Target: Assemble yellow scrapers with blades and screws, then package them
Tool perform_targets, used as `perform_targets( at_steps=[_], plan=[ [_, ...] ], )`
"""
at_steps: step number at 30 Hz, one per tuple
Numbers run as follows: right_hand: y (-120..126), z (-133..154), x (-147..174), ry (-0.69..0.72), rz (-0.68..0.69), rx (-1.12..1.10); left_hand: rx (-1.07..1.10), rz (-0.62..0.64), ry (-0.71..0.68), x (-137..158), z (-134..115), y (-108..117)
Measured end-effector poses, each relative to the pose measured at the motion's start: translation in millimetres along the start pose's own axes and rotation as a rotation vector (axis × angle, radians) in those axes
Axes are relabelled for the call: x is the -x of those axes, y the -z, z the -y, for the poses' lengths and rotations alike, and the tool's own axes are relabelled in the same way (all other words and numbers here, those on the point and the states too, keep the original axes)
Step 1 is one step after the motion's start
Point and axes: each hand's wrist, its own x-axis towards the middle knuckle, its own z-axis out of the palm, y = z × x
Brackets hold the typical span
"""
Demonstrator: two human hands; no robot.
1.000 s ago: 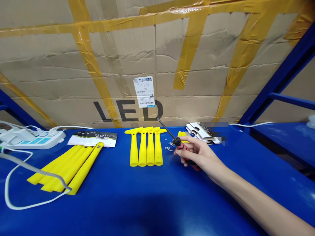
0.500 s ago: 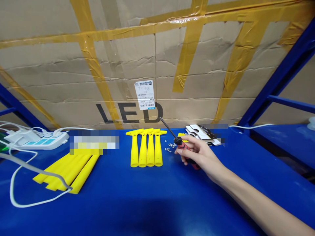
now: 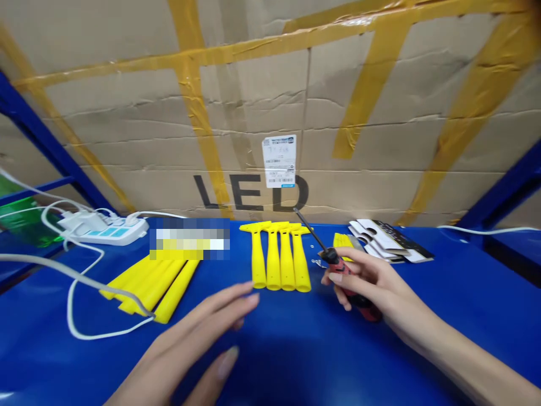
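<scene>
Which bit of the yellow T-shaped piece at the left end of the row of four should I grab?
I'd probably take that yellow T-shaped piece around its tube-like stem, coming from the left. The stem is long and rounded, its left side is exposed, and the next yellow piece sits close on its right.
</scene>
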Motion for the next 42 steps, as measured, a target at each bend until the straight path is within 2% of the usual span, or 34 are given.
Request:
perform_targets(
  at_steps=[4,7,8,13,15,18,21,24,28,31,34,38,42],
  plan=[
    [-11,-1,-3,-0.053,-0.029,0.036,-0.150,-0.065,0.171,-54,37,26],
    [-20,3,-8,-0.087,-0.017,0.080,-0.487,0.164,0.462,-79,67,31],
    [-24,4,-10,-0.096,-0.007,0.090,-0.526,0.206,0.494,-83,74,30],
    [-42,12,-23,-0.096,0.023,0.092,-0.551,0.212,0.523,-86,89,9],
    [-49,14,-28,-0.087,0.029,0.072,-0.551,0.193,0.527,-86,88,5],
    [-53,17,-34,-0.074,0.001,0.041,-0.554,0.127,0.521,-89,76,10],
    [-46,22,-42,-0.079,-0.091,0.046,-0.531,0.043,0.451,-95,52,23],
    [-25,29,-50,-0.075,-0.188,-0.006,-0.445,0.093,0.239,-105,24,33],
    [10,33,-46,-0.054,-0.066,-0.170,-0.367,0.162,-0.076,-126,-7,33],
    [29,26,-34,-0.066,0.012,-0.112,-0.340,0.151,-0.235,-148,-21,25],
    [41,14,-22,-0.058,-0.038,-0.102,-0.218,0.153,-0.353,-171,-27,13],
    [52,5,-15,-0.019,-0.135,-0.051,-0.057,0.161,-0.416,-187,-36,-2],
    [58,5,-16,0.024,-0.156,0.029,-0.095,0.170,-0.452,-186,-51,-11]
  ],
)
